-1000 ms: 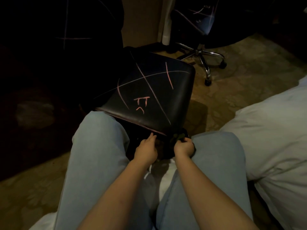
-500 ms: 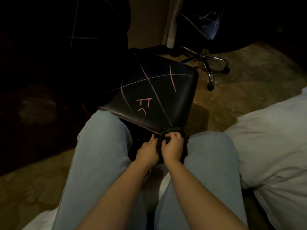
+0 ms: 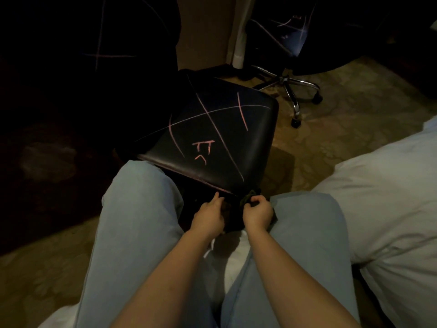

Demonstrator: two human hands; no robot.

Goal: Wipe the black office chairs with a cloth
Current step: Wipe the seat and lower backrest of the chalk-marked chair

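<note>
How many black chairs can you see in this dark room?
3. The nearest chair is at centre frame, just beyond the hands. The upper-right chair sits on a chrome wheeled base. The upper-left chair is barely visible. Darkness may hide more.

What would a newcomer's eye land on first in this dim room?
The pink scribbles crossing the black chair seat, at centre just beyond the person's knees, stand out most. At its near edge the right hand grips a bunched dark cloth, with the left hand beside it. White bedding glows at the right, and a chrome chair base glints behind.
</note>
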